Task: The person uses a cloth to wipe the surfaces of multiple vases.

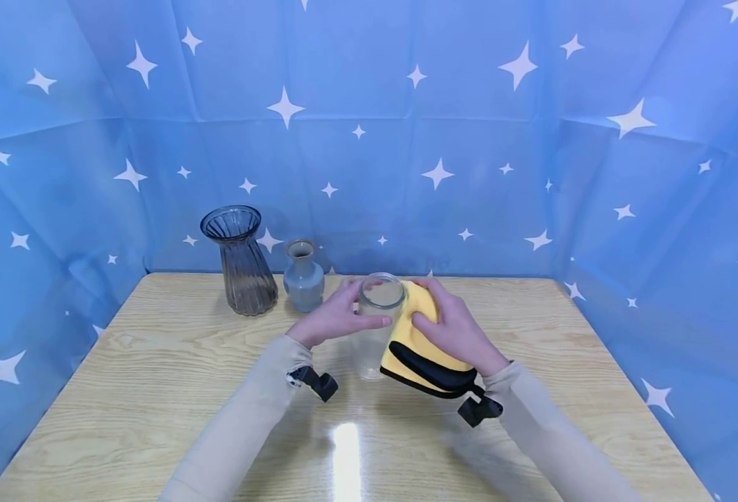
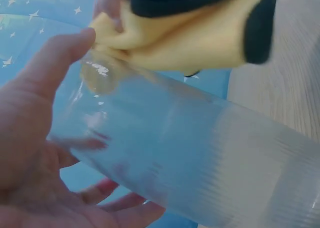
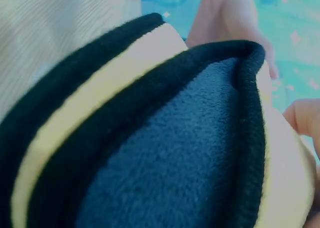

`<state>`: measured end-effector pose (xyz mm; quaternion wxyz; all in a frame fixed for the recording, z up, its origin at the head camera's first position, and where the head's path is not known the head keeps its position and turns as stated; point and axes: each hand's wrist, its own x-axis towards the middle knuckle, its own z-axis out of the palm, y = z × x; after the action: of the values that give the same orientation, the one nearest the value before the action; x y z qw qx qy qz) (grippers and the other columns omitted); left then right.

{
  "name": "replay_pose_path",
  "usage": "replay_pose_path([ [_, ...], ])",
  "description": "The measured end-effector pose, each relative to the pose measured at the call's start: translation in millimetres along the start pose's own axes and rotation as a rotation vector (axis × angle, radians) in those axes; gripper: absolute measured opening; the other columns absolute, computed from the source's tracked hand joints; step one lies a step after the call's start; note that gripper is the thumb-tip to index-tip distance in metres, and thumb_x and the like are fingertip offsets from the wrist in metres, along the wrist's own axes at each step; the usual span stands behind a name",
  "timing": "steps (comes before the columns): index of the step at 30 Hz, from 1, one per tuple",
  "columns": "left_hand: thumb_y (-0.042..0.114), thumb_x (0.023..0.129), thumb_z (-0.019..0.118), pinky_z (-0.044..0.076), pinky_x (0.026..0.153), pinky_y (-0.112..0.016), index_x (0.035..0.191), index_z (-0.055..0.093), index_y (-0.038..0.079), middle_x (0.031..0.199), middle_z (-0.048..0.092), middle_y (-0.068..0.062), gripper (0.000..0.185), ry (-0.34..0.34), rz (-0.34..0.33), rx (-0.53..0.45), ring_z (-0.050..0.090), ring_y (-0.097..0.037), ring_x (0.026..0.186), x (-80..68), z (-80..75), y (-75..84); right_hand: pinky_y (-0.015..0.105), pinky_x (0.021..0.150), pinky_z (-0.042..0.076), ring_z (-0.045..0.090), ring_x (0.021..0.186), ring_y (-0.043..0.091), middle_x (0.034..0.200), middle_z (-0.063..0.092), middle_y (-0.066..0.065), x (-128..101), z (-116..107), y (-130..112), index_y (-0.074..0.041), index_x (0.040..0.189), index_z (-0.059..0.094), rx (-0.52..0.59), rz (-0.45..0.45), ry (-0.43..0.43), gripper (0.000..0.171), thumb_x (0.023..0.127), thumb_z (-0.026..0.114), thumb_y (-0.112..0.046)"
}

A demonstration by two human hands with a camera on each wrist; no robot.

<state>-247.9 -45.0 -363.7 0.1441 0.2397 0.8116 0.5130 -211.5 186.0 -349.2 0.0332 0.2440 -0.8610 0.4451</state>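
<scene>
A clear glass vase (image 1: 370,352) with a ribbed lower part stands roughly upright in front of me. My left hand (image 1: 339,317) grips it just below the rim, thumb on the near side and fingers around the far side. In the left wrist view, the glass wall (image 2: 165,133) shows between thumb and fingers. My right hand (image 1: 458,329) holds a folded yellow cloth (image 1: 414,331) with black edging against the vase's right side near the rim. A dark plush inner face (image 3: 170,148) of the cloth shows in the right wrist view. Whether the vase's base touches the table cannot be told.
A tall grey fluted glass vase (image 1: 247,272) stands at the back left of the wooden table (image 1: 155,390). Beside it is a small blue-grey vase (image 1: 304,282), close to my left hand. Blue star-patterned curtains (image 1: 356,174) enclose the table's back and sides.
</scene>
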Motion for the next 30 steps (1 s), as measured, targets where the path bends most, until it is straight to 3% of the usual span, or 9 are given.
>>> replay_pose_path([
  [3, 0.039, 0.082, 0.077, 0.046, 0.086, -0.04, 0.145, 0.039, 0.024, 0.129, 0.038, -0.009, 0.074, 0.032, -0.012, 0.026, 0.045, -0.024, 0.109, 0.5, 0.1, -0.5, 0.03, 0.051, 0.046, 0.052, 0.062, 0.021, 0.091, 0.058, 0.011, 1.5, 0.4, -3.7, -0.006, 0.139, 0.043, 0.025, 0.015, 0.021, 0.049, 0.091, 0.055, -0.002],
  [6, 0.034, 0.082, 0.079, 0.047, 0.081, -0.038, 0.141, 0.04, 0.019, 0.121, 0.043, -0.011, 0.073, 0.051, 0.004, -0.006, 0.047, -0.026, 0.107, 0.4, 0.1, -2.0, 0.03, 0.056, 0.047, 0.053, 0.069, 0.02, 0.098, 0.058, 0.012, 2.5, 2.5, -4.4, -0.005, 0.141, 0.042, 0.022, 0.029, 0.035, 0.05, 0.093, 0.055, -0.002],
  [12, 0.027, 0.077, 0.083, 0.049, 0.089, -0.038, 0.117, 0.048, 0.009, 0.126, 0.05, -0.006, 0.056, 0.106, 0.023, -0.092, 0.049, -0.028, 0.12, -0.3, -0.8, -4.0, 0.031, 0.059, 0.051, 0.058, 0.072, 0.023, 0.105, 0.061, 0.018, 3.4, 13.1, 3.8, 0.001, 0.143, 0.039, 0.048, 0.011, 0.049, 0.05, 0.095, 0.05, 0.005],
  [16, 0.025, 0.076, 0.084, 0.048, 0.093, -0.038, 0.114, 0.049, 0.004, 0.128, 0.051, -0.012, 0.056, 0.119, 0.031, -0.095, 0.05, -0.03, 0.123, -0.5, -2.0, -3.5, 0.029, 0.063, 0.052, 0.06, 0.073, 0.018, 0.104, 0.061, 0.014, 2.3, 20.6, 13.5, -0.001, 0.143, 0.042, 0.051, 0.011, 0.056, 0.048, 0.096, 0.05, 0.002],
  [21, 0.022, 0.075, 0.085, 0.049, 0.092, -0.034, 0.111, 0.051, 0.007, 0.122, 0.052, -0.01, 0.052, 0.117, 0.032, -0.099, 0.052, -0.03, 0.12, -0.9, -3.7, -1.4, 0.032, 0.061, 0.048, 0.053, 0.067, 0.017, 0.09, 0.055, 0.006, -1.6, 29.0, 27.3, -0.009, 0.144, 0.042, -0.003, 0.035, -0.007, 0.048, 0.098, 0.051, -0.006],
  [30, 0.028, 0.073, 0.086, 0.052, 0.087, -0.037, 0.108, 0.053, 0.012, 0.126, 0.053, -0.011, 0.05, 0.122, 0.002, -0.052, 0.054, -0.032, 0.119, -2.9, -5.7, 1.5, 0.032, 0.056, 0.043, 0.046, 0.058, 0.015, 0.079, 0.047, 0.003, -8.5, 43.6, 51.1, -0.004, 0.139, 0.045, -0.057, 0.074, -0.135, 0.043, 0.096, 0.049, -0.005],
])
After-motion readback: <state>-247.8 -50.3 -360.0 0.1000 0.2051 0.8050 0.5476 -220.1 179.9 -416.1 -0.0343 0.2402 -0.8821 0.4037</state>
